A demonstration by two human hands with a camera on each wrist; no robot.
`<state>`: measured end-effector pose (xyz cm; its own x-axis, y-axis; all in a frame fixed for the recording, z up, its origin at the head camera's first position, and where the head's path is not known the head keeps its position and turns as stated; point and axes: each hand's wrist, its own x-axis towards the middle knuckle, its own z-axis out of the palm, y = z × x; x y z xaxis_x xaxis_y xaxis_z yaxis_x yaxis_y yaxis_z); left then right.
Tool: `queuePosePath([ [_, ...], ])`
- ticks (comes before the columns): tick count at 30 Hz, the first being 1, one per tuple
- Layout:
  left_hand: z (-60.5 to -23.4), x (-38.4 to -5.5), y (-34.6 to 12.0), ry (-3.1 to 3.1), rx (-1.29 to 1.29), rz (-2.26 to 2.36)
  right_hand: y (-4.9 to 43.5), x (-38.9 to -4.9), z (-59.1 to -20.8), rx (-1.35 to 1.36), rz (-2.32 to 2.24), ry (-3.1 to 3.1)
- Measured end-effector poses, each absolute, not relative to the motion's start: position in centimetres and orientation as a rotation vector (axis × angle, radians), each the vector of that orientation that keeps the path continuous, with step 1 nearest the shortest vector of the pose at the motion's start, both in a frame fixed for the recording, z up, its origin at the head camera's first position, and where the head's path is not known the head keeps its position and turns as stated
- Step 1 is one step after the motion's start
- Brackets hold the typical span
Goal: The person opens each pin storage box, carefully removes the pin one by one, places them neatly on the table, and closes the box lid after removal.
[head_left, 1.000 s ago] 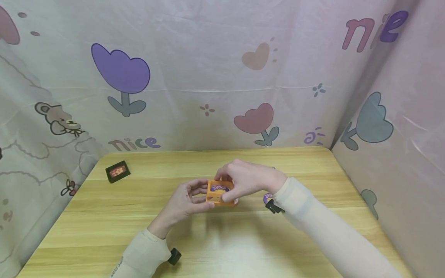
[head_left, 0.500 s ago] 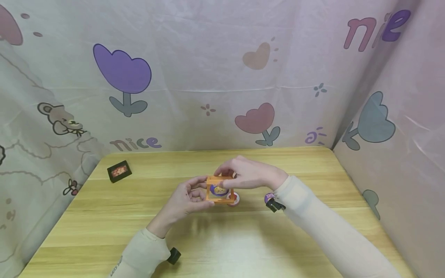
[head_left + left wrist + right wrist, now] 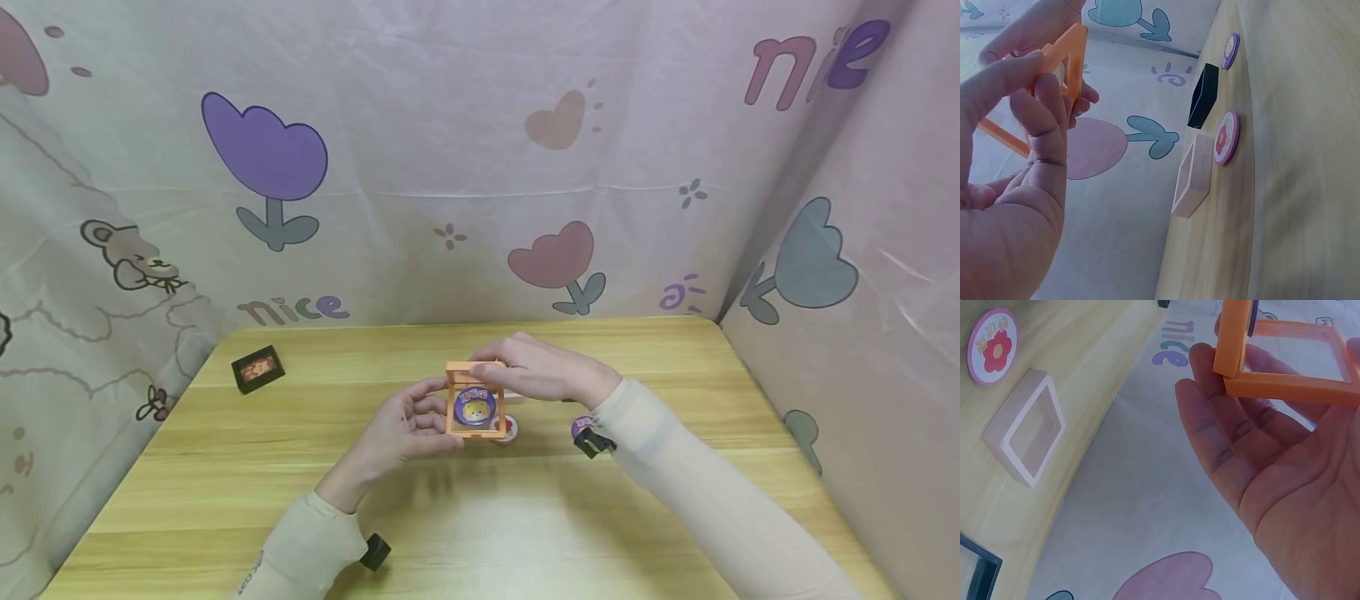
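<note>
Orange plastic forms the hinged case [image 3: 474,435], unfolded above the worktop [image 3: 487,521], the left hand [image 3: 396,432] pinching its left side and the right hand [image 3: 534,371] its upper part. Tilting it or easing a pinch could spill the purple badge [image 3: 475,407] within, perhaps onto the flower badge [image 3: 512,428] below. Farther back, a black frame [image 3: 258,369] lies leftward.

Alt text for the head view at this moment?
A person's left hand and right hand hold an open orange frame with a purple cartoon-animal badge above a wooden table. A red-and-white badge shows partly behind it; a black picture frame lies at the table's back left.
</note>
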<state>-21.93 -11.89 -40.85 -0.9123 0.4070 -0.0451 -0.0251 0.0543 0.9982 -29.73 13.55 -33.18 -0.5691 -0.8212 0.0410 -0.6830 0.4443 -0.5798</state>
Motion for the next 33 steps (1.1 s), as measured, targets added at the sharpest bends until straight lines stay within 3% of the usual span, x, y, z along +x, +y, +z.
queuePosePath([
  [18,-41.2,-21.8,-12.8,2.019,0.397,1.819,12.8,-30.1,-33.9,-1.118,-0.92,2.353],
  [33,-41.2,-22.4,-12.8,2.108,0.213,1.808,11.8,-29.6,-34.6,-1.084,-0.962,2.275],
])
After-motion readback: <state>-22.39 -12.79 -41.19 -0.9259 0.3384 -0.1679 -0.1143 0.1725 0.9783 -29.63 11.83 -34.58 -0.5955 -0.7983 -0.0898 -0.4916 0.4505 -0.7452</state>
